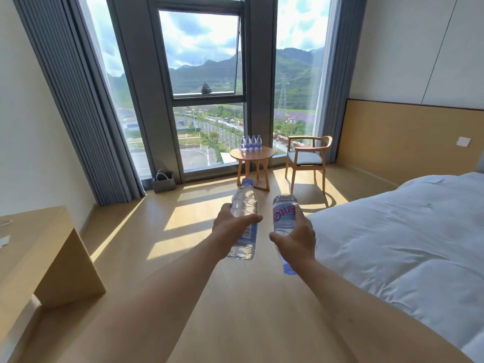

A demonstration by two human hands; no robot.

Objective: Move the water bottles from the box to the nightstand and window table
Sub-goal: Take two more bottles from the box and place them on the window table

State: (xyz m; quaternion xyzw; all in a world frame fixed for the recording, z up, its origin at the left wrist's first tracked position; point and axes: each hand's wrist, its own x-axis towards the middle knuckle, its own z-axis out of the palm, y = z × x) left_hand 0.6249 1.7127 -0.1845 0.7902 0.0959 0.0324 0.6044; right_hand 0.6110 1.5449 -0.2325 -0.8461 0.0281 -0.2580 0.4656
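gripping a water bottle (242,221) cap-up, the left hand (230,226) has its thumb curled across the front; its other fingers are hidden behind. the right hand (297,238) grips a second bottle (284,218) upside down, cap low, thumb curled round, fingers out of sight. both are held over the floor (146,247), beside the bed (392,244). four bottles (251,143) stand together on the round table (258,155) by the window, too small to read.

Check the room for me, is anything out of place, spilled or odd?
One oddity: the bottle in the right hand is held upside down, its cap pointing at the floor, while the left hand's bottle is cap-up. Four bottles stand neatly on the round table. Nothing spilled.
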